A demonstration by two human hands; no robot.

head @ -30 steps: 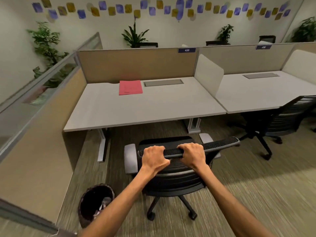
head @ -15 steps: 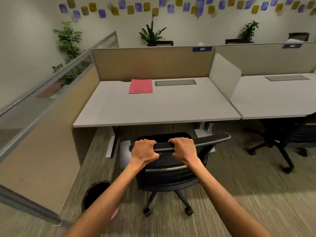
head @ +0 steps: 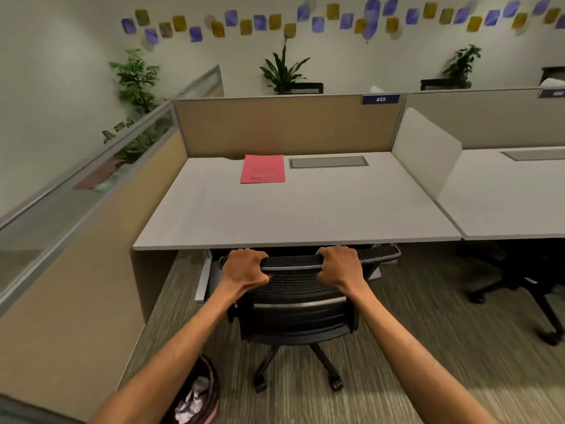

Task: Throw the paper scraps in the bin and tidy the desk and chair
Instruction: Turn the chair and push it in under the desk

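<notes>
Striped carpet, tan partitions, potted plants

Both hands grip the chair at the desk.

A dark blue nameplate on the top edge of the tan desk partition reads "435" in white. A second plate at far right is too blurred to read.

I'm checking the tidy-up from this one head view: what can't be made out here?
- Chair seat: hidden under the desk.
- Bin: left forearm covers part, so its full contents are unseen.
- Red folder: print too small to read.
- Right-hand partition label: blurred and cut by the edge.
</notes>
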